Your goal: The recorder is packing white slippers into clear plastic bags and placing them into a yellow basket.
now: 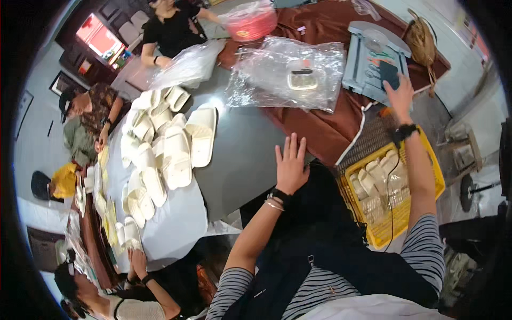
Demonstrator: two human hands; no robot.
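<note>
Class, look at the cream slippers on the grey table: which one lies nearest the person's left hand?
The cream foam slipper at the pile's right edge, lying lengthwise alone on the grey table, is closest to the left hand.

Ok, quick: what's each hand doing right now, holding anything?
Left hand: open, flat on the grey table, holding nothing.
Right hand: open, fingers touching the grey-blue machine, gripping nothing.

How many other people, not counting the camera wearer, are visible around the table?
4: one in black at the far end, one in a cap and one in yellow on the left, one at bottom left. Others may be hidden.
</note>
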